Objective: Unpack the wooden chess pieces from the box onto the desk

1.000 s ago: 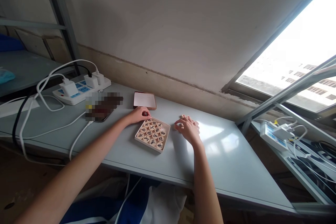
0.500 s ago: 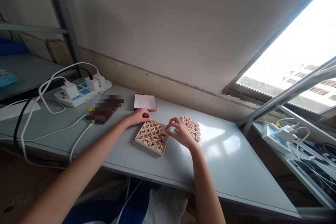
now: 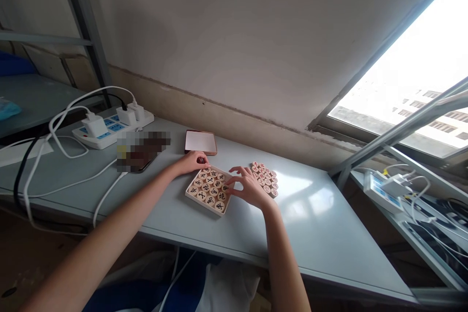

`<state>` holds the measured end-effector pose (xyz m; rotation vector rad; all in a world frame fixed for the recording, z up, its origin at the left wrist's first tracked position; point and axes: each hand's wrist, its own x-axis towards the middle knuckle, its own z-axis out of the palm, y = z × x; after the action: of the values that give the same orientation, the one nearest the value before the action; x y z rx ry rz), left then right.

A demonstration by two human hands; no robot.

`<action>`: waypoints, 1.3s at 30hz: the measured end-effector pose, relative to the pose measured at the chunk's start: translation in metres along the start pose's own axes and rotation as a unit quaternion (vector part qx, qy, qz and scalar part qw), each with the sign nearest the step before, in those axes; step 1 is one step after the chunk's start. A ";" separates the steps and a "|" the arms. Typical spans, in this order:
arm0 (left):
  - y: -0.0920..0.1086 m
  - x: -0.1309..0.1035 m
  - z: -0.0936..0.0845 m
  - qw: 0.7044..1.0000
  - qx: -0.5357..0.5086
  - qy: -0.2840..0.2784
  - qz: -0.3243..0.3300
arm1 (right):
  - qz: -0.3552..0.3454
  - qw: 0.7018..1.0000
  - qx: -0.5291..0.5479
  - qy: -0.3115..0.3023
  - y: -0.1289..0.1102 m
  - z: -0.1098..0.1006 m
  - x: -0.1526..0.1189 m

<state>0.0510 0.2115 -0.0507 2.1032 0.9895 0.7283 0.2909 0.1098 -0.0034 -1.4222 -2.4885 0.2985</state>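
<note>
Grey desk [image 3: 329, 239], bright window [image 3: 409, 92] at right. Tray [image 3: 201, 204] of black-marked discs [image 3: 213, 191] mid-desk; red-marked discs [image 3: 267, 175] beside my right hand [image 3: 251, 189], its fingers parted at the tray's edge. Left hand [image 3: 192, 162] curls by the far corner. Can't tell if either pinches anything.

Both hands [image 3: 252, 189] forward (fingers [image 3: 236, 180] bent)

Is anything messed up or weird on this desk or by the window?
Nothing looks spilled. The oddest bit is the dark thing on the left of the desk: blocky squares blur it. The ledge under the window looks rough and chipped. The black-marked pieces sit in the box.
</note>
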 end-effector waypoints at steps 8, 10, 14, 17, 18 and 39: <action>0.001 0.000 0.000 1.000 0.003 -0.001 -0.004 | 0.007 0.997 0.058 0.047 -0.001 0.000 0.004; 0.001 0.000 0.000 1.000 0.002 -0.001 -0.001 | 0.042 0.991 0.097 0.087 0.004 0.000 0.006; 0.002 0.000 0.000 1.000 0.005 0.001 0.001 | 0.151 0.962 0.132 0.185 0.021 0.002 0.007; 0.002 0.000 0.000 1.000 0.007 0.004 0.000 | 0.207 0.948 0.099 0.220 0.036 0.005 0.006; 0.002 0.000 0.000 1.000 0.007 0.005 0.000 | 0.219 0.946 0.079 0.226 0.040 0.005 0.006; 0.003 -0.002 0.002 1.000 -0.007 0.009 -0.007 | 0.193 0.965 -0.062 0.165 0.047 0.014 0.006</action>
<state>0.0524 0.2083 -0.0501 2.0795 1.0043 0.7459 0.3216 0.1377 -0.0303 -1.8354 -1.9880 -0.0258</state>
